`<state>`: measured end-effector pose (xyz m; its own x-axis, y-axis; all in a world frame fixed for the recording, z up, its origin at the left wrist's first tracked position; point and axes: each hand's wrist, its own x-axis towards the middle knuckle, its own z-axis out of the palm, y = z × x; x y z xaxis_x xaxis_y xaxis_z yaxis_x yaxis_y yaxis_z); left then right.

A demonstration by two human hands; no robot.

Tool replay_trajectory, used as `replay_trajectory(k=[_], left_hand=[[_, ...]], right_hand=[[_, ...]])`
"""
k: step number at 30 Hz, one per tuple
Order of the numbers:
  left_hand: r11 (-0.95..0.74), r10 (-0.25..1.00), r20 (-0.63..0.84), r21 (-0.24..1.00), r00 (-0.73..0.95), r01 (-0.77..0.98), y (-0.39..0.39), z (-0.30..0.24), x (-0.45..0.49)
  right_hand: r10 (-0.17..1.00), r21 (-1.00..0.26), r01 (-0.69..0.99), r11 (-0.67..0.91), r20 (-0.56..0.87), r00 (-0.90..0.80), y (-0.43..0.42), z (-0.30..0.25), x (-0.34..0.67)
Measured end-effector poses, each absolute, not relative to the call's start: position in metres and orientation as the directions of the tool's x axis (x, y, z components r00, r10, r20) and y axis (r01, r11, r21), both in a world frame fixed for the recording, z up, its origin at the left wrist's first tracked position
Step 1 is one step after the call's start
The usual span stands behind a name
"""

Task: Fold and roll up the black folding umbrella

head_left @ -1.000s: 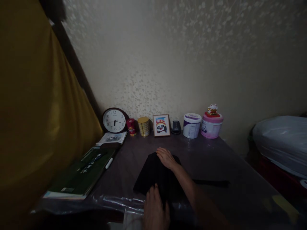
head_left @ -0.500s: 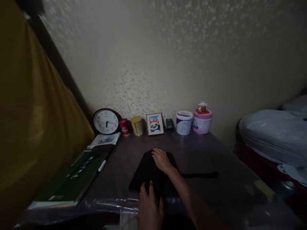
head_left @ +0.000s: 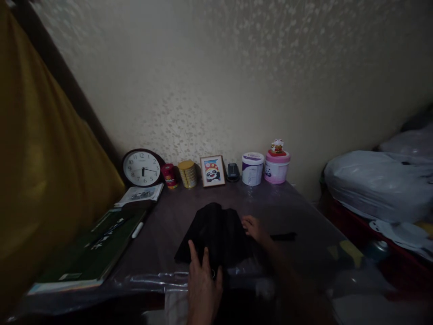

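A black piece of fabric that looks like a loosely folded umbrella (head_left: pixel 214 230) lies fanned out on the table in front of me. A small pale ring shows at its near end, beside my left hand. My left hand (head_left: pixel 203 282) rests on the near left part, fingers stretched and apart. At the right edge of the fabric is my right hand (head_left: pixel 252 225), its fingers curled together in a pinch on the cloth. A narrow black strap (head_left: pixel 284 236) sticks out to the right, past my right forearm.
A green book (head_left: pixel 91 248) and a white marker (head_left: pixel 137 230) lie at left. Along the wall stand a clock (head_left: pixel 142 168), a red can (head_left: pixel 169 176), a yellow tin (head_left: pixel 187 174), a panda picture frame (head_left: pixel 213 171) and two tubs (head_left: pixel 253 169). A yellow curtain (head_left: pixel 43 180) hangs left.
My right hand has moved from lying flat on top of the black fabric to its right edge, fingers now curled. The fabric's right side is spread wider. My left hand stays at the near end.
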<state>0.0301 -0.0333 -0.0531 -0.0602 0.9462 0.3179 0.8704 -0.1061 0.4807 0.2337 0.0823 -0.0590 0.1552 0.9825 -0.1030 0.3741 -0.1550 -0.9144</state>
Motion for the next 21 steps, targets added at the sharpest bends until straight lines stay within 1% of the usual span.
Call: replay_trajectory(k=[4, 9, 12, 18, 21], left_hand=[[-0.103, 0.946, 0.321, 0.440, -0.049, 0.892, -0.034, -0.052, 0.029], [-0.130, 0.950, 0.312, 0.378, 0.006, 0.917, -0.034, -0.045, 0.029], [-0.138, 0.955, 0.296, 0.368, 0.025, 0.919, -0.035, -0.043, 0.029], [-0.152, 0.952, 0.304, 0.365, 0.037, 0.918, -0.033, -0.044, 0.028], [-0.165, 0.950, 0.310, 0.365, 0.047, 0.916, -0.033, -0.047, 0.026]], right_hand=[[0.980, -0.929, 0.326, -0.176, -0.135, 0.146, 0.080, -0.059, 0.232], [0.980, -0.937, 0.297, -0.182, -0.146, 0.138, 0.076, -0.054, 0.229], [0.980, -0.939, 0.287, -0.188, -0.160, 0.117, 0.075, -0.049, 0.224], [0.990, -0.938, 0.325, -0.118, -0.086, 0.111, 0.083, -0.049, 0.215], [0.990, -0.936, 0.335, -0.109, -0.074, 0.116, 0.089, -0.052, 0.213]])
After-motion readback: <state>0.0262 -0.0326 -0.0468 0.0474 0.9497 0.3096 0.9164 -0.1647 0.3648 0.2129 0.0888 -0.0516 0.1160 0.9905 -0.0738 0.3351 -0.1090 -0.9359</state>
